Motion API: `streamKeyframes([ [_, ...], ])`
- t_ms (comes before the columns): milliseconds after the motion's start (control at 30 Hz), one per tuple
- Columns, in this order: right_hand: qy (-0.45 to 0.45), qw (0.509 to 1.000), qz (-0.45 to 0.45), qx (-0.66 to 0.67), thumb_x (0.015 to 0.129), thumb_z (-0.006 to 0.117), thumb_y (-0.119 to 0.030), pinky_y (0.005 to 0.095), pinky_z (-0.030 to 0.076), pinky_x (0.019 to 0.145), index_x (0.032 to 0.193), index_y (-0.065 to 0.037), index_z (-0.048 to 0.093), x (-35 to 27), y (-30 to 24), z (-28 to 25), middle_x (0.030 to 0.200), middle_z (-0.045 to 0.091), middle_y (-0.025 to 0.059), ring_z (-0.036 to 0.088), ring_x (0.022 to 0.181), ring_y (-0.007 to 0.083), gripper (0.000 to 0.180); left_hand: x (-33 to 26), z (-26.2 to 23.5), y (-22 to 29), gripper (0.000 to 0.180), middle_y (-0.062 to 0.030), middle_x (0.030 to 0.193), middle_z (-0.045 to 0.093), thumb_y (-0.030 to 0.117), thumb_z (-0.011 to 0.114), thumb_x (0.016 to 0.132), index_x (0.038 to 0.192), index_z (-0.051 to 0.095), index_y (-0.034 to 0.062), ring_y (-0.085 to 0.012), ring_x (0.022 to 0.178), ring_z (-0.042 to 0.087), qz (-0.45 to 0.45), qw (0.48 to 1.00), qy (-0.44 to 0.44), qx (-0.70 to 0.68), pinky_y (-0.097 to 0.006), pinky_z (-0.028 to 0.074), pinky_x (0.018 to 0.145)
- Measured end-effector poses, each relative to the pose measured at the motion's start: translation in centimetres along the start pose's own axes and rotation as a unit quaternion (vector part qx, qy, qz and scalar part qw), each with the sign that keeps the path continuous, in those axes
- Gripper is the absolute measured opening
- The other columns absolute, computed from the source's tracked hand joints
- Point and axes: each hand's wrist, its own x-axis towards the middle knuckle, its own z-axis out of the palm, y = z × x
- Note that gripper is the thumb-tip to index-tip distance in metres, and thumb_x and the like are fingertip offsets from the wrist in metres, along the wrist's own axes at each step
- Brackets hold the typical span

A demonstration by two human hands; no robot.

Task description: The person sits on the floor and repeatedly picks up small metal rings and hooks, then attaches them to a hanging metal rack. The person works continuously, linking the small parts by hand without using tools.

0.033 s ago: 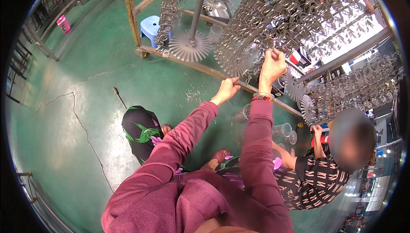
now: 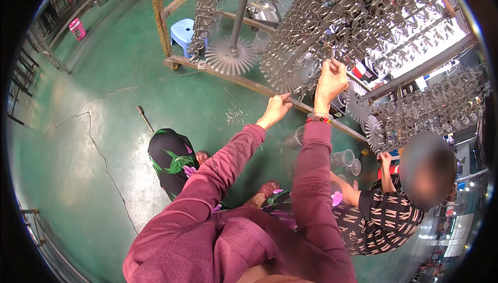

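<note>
Curtains of small looped metal pieces (image 2: 358, 18) hang in dense rows at the upper right. My right hand (image 2: 331, 83) is raised at their lower edge, fingertips pinched together; whatever is between them is too small to name. Lower and to the left, my left hand (image 2: 276, 111) is also closed in a pinch, near the wooden rail (image 2: 244, 81) of the frame. What it holds, if anything, I cannot make out. A toothed grey metal disc (image 2: 232, 57) on an upright post stands beyond my left hand.
Small metal bits (image 2: 234, 116) lie scattered on the green floor. Clear plastic tubs (image 2: 342, 158) stand below my right forearm. At the right a co-worker (image 2: 386, 213) sits close by, one hand at another hanging row. A blue stool (image 2: 182, 34) stands behind the frame's post.
</note>
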Motion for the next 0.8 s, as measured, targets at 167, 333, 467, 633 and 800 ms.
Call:
streamKeyframes([
  [167,0.003,1.0,-0.011,0.017,0.077,0.066,0.0,0.0244,0.05,0.056,0.089,0.005,0.064,-0.1,0.6,-0.1,0.073,0.068,0.0109,0.063,0.059,0.0121,0.014,-0.6,0.9,2.5,0.044,-0.0269,0.101,0.062,0.006,0.058,0.081,0.122,0.049,-0.0072,-0.0382,0.094,0.061,0.034,0.995,0.068,0.072,-0.04,0.049,0.081],
  [333,0.0,0.999,-0.036,0.029,0.077,0.065,0.001,0.0245,0.05,0.056,0.087,0.006,0.063,-0.2,0.1,0.8,0.072,0.067,0.0113,0.063,0.06,0.0121,0.012,0.5,-0.1,3.1,0.051,-0.031,0.089,0.06,0.01,0.06,0.076,0.121,0.047,-0.0117,-0.0425,0.082,0.062,0.121,0.977,0.065,0.166,-0.044,0.05,0.073],
  [467,0.01,1.0,-0.027,0.012,0.077,0.066,-0.001,0.0251,0.05,0.061,0.089,0.005,0.063,-0.2,0.7,0.5,0.074,0.067,0.0101,0.062,0.066,0.0108,0.014,0.0,0.7,5.1,0.048,-0.03,0.08,0.06,0.017,0.061,0.075,0.111,0.05,-0.014,-0.0435,0.075,0.061,0.079,0.979,0.063,0.176,-0.046,0.049,0.067],
  [633,0.023,1.0,-0.007,0.013,0.076,0.067,-0.001,0.0244,0.05,0.064,0.09,0.005,0.064,-0.1,0.2,0.9,0.076,0.067,0.0086,0.061,0.068,0.01,0.016,0.6,1.4,4.9,0.041,-0.0304,0.081,0.06,0.021,0.058,0.084,0.107,0.052,-0.0128,-0.0442,0.076,0.061,0.13,0.963,0.109,0.208,-0.047,0.049,0.067],
  [800,0.009,0.998,0.005,0.057,0.081,0.064,-0.002,0.0285,0.052,0.066,0.096,0.006,0.063,-0.7,0.4,1.2,0.081,0.068,0.0128,0.066,0.073,0.017,0.017,1.6,1.0,2.9,0.026,-0.0266,0.082,0.062,0.014,0.047,0.091,0.104,0.057,-0.0056,-0.0406,0.075,0.062,0.155,0.951,0.126,0.237,-0.046,0.049,0.065],
])
